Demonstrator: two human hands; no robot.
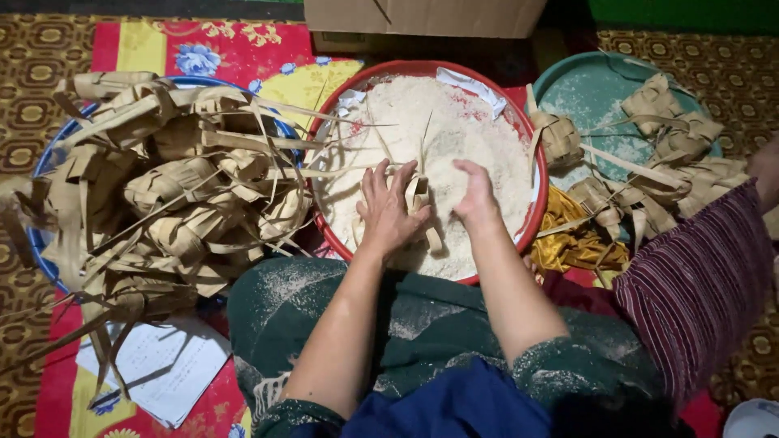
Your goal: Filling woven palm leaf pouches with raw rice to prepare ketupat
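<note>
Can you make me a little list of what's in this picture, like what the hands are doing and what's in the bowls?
left hand: holds a woven leaf pouch over the rice
right hand: fingers bent down at the pouch
red basin: full of white rice
blue basin: piled with woven leaf pouches
teal tray: more pouches, dusted white
floor: patterned mat, paper sheets

At frame centre the red basin point(531, 207) looks like smooth, slightly glossy plastic, holding matt, grainy white rice point(442, 134). The woven casings point(187, 195) at left are dry, papery palm leaf, tan and ribbed. The teal tray point(584, 89) at upper right is smooth plastic dusted with powder. Lower left lies thin white paper point(166, 365); the floor cloth point(235, 53) is printed fabric.
</note>
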